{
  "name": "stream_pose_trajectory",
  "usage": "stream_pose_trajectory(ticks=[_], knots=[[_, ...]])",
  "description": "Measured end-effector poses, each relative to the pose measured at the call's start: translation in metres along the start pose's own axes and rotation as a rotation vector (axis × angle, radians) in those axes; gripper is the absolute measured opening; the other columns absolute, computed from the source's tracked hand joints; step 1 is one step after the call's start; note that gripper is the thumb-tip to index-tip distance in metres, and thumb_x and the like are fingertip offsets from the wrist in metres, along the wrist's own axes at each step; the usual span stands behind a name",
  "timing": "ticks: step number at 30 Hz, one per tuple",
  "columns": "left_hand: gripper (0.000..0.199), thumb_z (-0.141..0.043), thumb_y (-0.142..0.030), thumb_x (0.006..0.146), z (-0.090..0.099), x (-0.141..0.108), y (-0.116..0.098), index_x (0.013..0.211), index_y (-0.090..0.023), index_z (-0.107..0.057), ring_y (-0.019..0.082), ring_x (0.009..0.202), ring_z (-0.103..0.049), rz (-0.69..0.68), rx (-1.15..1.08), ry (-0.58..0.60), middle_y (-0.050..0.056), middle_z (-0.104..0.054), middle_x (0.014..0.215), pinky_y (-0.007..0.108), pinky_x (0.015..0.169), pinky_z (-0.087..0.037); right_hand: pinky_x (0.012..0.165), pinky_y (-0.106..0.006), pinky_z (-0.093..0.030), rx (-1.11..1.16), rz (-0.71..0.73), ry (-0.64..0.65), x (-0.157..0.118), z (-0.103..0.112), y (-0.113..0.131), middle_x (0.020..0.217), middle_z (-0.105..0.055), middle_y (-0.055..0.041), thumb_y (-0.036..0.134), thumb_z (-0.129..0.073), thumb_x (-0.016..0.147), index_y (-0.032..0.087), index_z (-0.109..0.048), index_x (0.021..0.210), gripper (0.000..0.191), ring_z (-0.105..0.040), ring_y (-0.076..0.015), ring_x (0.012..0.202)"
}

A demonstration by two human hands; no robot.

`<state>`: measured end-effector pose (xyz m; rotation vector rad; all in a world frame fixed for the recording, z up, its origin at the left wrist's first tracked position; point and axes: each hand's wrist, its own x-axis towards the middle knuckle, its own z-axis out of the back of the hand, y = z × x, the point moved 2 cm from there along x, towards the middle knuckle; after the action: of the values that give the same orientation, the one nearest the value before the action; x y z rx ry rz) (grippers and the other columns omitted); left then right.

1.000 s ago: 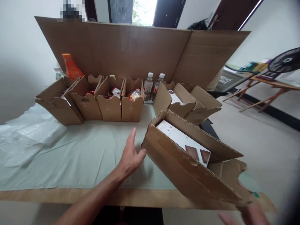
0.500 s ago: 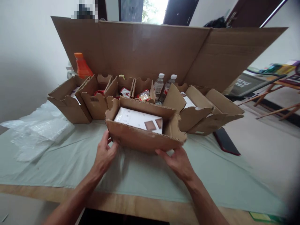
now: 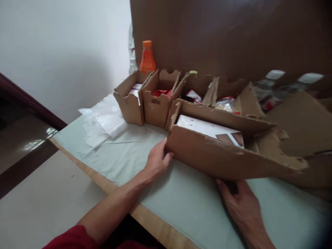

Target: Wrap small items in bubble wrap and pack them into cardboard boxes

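Observation:
An open-topped cardboard box (image 3: 223,157) stands at the front of the table, its long side towards me. Inside it lies a white box (image 3: 201,127) with brown squares printed at one end. My left hand (image 3: 157,159) grips the cardboard box by its left end, thumb at the front and fingers partly hidden behind the corner. At the lower front edge, my right hand (image 3: 240,199) holds the same box from below, with its fingertips out of sight under it.
Several narrow cardboard boxes (image 3: 155,107) with small packets stand in a row behind. An orange bottle (image 3: 147,57) and two clear bottles (image 3: 268,83) rise near a tall cardboard panel (image 3: 207,38). Crumpled clear plastic wrap (image 3: 103,121) lies left on the green cloth (image 3: 178,193).
My view has swung left and closer, so the boxes appear further right and the panel's top is out of frame. Both hands are still on the cardboard box.

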<state>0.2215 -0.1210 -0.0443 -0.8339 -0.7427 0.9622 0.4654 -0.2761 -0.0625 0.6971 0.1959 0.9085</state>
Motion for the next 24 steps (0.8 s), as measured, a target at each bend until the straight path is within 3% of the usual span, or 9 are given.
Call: stream_pose_trajectory(ticks=[4,7,9,12,15,17,21,24], knots=[[0.055,-0.063,-0.015,0.08,-0.002,0.003,0.001,0.135,-0.015,-0.06,0.031,0.116,-0.062,0.014,-0.043,-0.042,0.015,-0.07,0.125,0.048,0.106,-0.047,0.064,-0.041,-0.047,-0.054,0.04,-0.005,0.006,-0.003,0.0,0.099,-0.07,-0.0138,0.068,-0.05,0.076,0.019,-0.064,0.11,0.06,-0.055,-0.0235,0.061],[0.054,-0.068,-0.016,0.075,0.01,-0.005,0.0,0.128,-0.018,-0.066,0.029,0.111,-0.066,0.026,-0.115,-0.1,0.012,-0.072,0.123,0.044,0.101,-0.053,0.064,-0.041,-0.048,-0.063,0.072,-0.028,0.006,-0.002,-0.001,0.1,-0.07,-0.0137,0.066,-0.05,0.076,0.021,-0.063,0.1,0.052,-0.057,-0.024,0.063],[0.045,-0.069,-0.022,0.076,0.033,-0.017,0.006,0.121,-0.021,-0.07,0.026,0.111,-0.067,0.046,-0.149,-0.188,0.01,-0.072,0.124,0.04,0.097,-0.055,0.068,-0.042,-0.05,-0.069,0.111,-0.044,0.005,-0.001,0.0,0.101,-0.07,-0.0146,0.065,-0.049,0.076,0.023,-0.062,0.092,0.047,-0.062,-0.0278,0.074],[0.038,-0.065,-0.034,0.08,0.09,-0.038,0.029,0.114,-0.02,-0.071,0.025,0.11,-0.068,0.142,-0.173,-0.395,0.011,-0.072,0.121,0.039,0.096,-0.055,0.076,-0.044,-0.052,-0.079,0.155,-0.051,0.004,-0.001,0.001,0.104,-0.07,-0.016,0.064,-0.047,0.077,0.024,-0.058,0.086,0.042,-0.066,-0.0328,0.092],[0.045,-0.062,-0.044,0.078,0.147,-0.05,0.062,0.113,-0.016,-0.067,0.022,0.094,-0.071,0.289,-0.182,-0.6,0.011,-0.072,0.11,0.032,0.077,-0.057,0.076,-0.044,-0.051,-0.085,0.132,-0.052,0.004,-0.002,0.0,0.102,-0.07,-0.0158,0.064,-0.047,0.077,0.024,-0.058,0.088,0.043,-0.066,-0.0319,0.088],[0.05,-0.061,-0.048,0.075,0.173,-0.047,0.08,0.111,-0.015,-0.066,0.02,0.084,-0.071,0.357,-0.175,-0.677,0.011,-0.072,0.105,0.026,0.062,-0.052,0.075,-0.045,-0.051,-0.079,0.11,-0.044,0.004,-0.003,0.0,0.1,-0.07,-0.0165,0.064,-0.047,0.075,0.023,-0.06,0.091,0.047,-0.066,-0.0322,0.087],[0.048,-0.065,-0.055,0.07,0.191,-0.023,0.097,0.093,-0.014,-0.069,0.017,0.061,-0.065,0.416,-0.129,-0.653,0.007,-0.072,0.082,0.022,0.044,-0.037,0.075,-0.046,-0.051,-0.087,0.089,-0.022,0.005,-0.003,-0.001,0.1,-0.07,-0.0171,0.064,-0.046,0.074,0.022,-0.062,0.094,0.049,-0.067,-0.0339,0.089],[0.036,-0.065,-0.053,0.069,0.192,-0.003,0.095,0.067,-0.017,-0.065,0.014,0.049,-0.054,0.398,-0.066,-0.604,0.001,-0.062,0.058,0.024,0.044,-0.034,0.075,-0.047,-0.052,-0.095,0.102,-0.026,0.006,-0.001,0.001,0.099,-0.071,-0.0167,0.064,-0.046,0.074,0.023,-0.061,0.094,0.047,-0.068,-0.0353,0.09]])
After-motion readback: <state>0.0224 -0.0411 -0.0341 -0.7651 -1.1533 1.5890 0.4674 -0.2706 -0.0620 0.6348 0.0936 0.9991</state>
